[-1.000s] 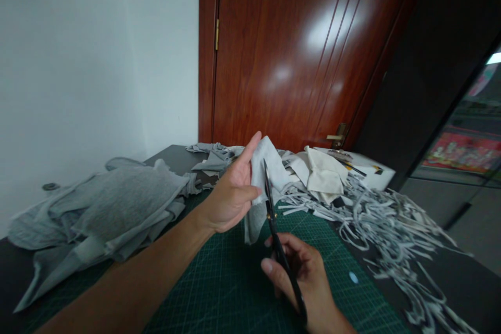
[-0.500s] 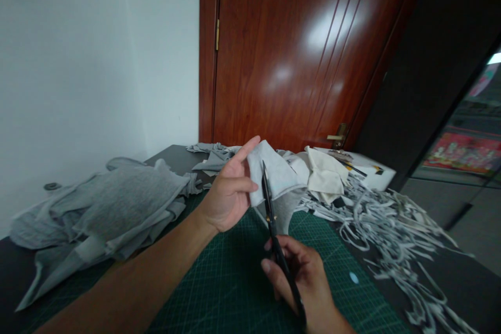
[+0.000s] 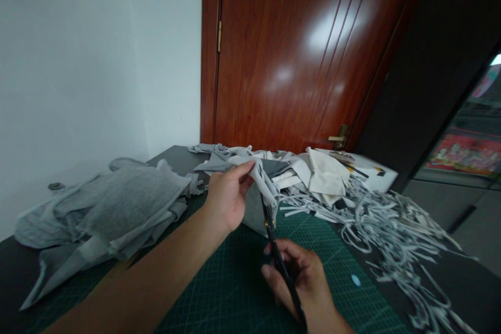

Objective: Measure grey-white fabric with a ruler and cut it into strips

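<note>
A light grey piece of cloth (image 3: 255, 209) hangs from my left hand (image 3: 229, 195), its top edge pinched between the thumb and fingers above the green cutting mat (image 3: 230, 276). My right hand (image 3: 303, 276) grips the handles of black scissors (image 3: 278, 258), which point up and away. Their blades meet the folded right part of the cloth, and the tips are hidden by it. The blades look nearly closed.
A heap of grey cloth (image 3: 129, 209) lies at the left. Cut grey strips (image 3: 387, 229) are piled on the right, beside a cream cloth (image 3: 326, 175) and a white box (image 3: 379, 177). More scraps lie at the back, before a brown door (image 3: 274, 52).
The cloth, earlier spread wide to the right, now hangs narrower and folded. My left fingers, earlier stretched out, have closed on its top edge. The scissors barely moved.
</note>
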A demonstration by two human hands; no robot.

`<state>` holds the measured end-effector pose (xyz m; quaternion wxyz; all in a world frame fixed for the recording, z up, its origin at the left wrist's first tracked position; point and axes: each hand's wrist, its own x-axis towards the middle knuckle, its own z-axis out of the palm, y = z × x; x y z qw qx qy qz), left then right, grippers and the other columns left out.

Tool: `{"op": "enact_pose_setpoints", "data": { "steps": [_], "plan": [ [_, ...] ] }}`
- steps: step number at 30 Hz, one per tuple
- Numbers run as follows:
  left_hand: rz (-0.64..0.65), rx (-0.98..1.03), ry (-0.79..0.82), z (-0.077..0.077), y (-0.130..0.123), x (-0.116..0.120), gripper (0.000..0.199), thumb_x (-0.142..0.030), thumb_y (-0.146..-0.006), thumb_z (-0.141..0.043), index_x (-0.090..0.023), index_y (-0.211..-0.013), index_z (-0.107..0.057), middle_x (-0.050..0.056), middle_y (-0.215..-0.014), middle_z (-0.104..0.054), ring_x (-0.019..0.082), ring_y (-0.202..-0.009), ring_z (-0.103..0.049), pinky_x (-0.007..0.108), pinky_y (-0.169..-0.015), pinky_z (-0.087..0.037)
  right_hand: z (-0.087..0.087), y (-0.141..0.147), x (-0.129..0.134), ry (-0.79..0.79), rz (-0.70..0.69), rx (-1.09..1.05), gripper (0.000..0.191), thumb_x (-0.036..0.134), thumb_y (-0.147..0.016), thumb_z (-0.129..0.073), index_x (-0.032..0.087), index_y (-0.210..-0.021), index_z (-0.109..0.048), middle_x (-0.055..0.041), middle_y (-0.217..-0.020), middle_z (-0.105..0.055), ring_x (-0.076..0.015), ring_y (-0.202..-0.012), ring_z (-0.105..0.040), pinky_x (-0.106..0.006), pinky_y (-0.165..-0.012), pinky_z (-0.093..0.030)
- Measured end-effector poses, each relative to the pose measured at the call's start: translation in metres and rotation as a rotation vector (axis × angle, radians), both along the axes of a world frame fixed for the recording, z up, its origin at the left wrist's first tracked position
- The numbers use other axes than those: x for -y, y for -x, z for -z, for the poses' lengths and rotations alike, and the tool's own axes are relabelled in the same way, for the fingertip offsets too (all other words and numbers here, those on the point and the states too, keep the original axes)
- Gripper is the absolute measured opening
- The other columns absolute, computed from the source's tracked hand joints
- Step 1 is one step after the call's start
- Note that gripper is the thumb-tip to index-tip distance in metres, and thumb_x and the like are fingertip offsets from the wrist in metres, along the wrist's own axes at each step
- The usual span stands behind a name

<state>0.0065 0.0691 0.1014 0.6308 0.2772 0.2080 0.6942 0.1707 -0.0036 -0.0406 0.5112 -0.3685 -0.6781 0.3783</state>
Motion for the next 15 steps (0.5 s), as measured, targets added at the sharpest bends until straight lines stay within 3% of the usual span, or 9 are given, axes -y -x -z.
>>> {"op": "enact_pose_setpoints", "data": {
  "steps": [9, 15],
  "plan": [
    [0.073, -0.077, 0.021, -0.012, 0.007, 0.004, 0.015, 0.002, -0.08, -0.076, -0.012, -0.078, -0.071, 0.003, -0.073, -0.073, 0.012, -0.062, -0.066, 0.022, -0.06, -0.056, -0.002, 0.002, 0.002, -0.009, -0.002, 0.011, 0.019, 0.038, -0.09, -0.078, 0.02, -0.096, -0.075, 0.0081, -0.059, -0.045, -0.0112, -0.05, -0.036, -0.025, -0.048, -0.027],
    [0.066, -0.115, 0.005, -0.02, 0.014, 0.005, 0.015, -0.004, -0.085, -0.074, -0.014, -0.077, -0.066, 0.0, -0.067, -0.067, 0.012, -0.054, -0.063, 0.023, -0.054, -0.054, -0.004, 0.002, 0.002, -0.051, -0.02, 0.02, 0.017, 0.035, -0.088, -0.077, 0.02, -0.096, -0.076, 0.0084, -0.058, -0.045, -0.0111, -0.05, -0.035, -0.025, -0.049, -0.026]
  ]
}}
